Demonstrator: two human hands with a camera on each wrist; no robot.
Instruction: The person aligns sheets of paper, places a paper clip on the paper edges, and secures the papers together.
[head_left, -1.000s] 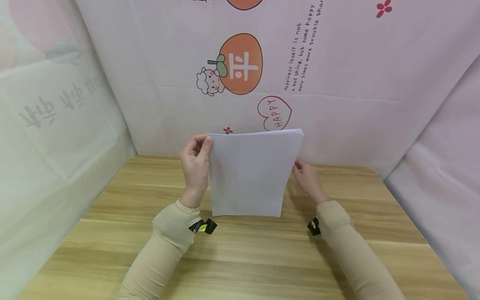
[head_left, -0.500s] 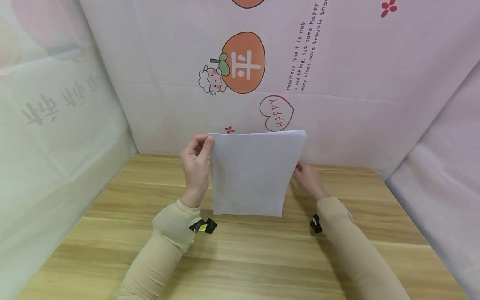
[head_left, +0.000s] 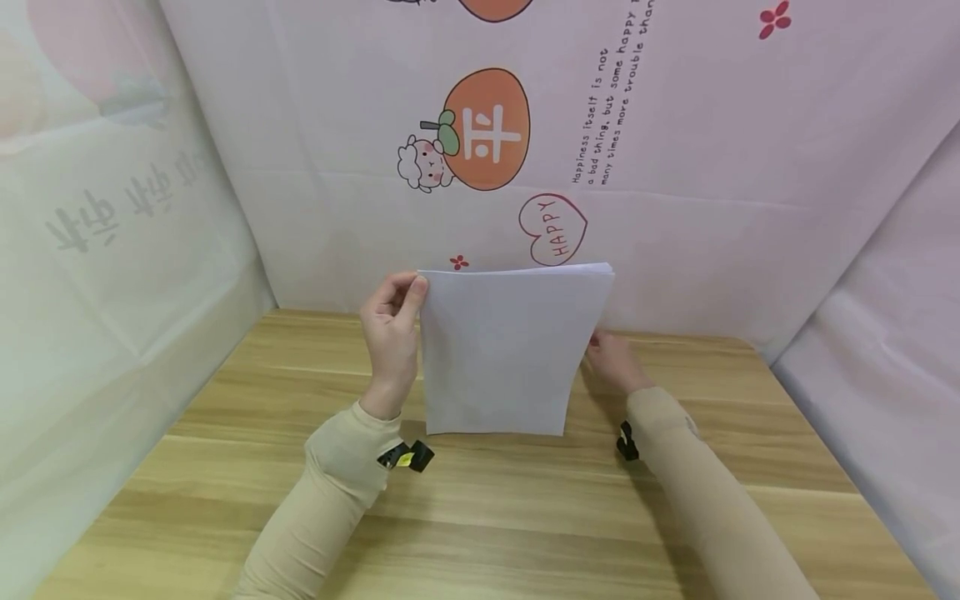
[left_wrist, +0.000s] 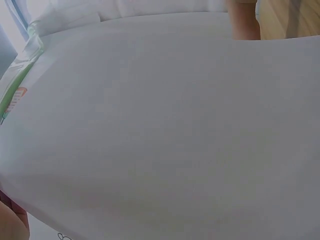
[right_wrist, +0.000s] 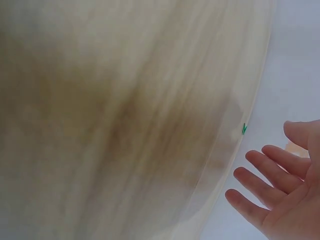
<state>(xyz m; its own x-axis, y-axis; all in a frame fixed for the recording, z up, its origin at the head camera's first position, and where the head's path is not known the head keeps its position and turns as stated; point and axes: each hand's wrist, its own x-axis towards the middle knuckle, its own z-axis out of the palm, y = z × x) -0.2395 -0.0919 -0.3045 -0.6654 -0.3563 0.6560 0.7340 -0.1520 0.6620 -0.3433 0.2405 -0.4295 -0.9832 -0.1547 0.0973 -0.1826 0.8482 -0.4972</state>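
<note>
The white printed cloth [head_left: 720, 167] behind runs past my head view's top edge, cutting short its lettering [head_left: 612, 100]. Below lies the wood-grained table [head_left: 510, 517]. Above it I see white paper [head_left: 513, 354] held up, plain-faced, layered at the upper right; I can't tell whether it touches the wood. The left hand [head_left: 390, 342] pinches its upper left corner; the right hand [head_left: 617, 360], partly hidden beside its right edge, has spread fingers [right_wrist: 270, 169].

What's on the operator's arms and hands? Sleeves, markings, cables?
Long beige sleeves, left and right; left one bulges near the cuff. Left hand and right hand are ungloved. A small black unit at each wrist, left and right; the left one bears a yellow mark. No cables visible.
</note>
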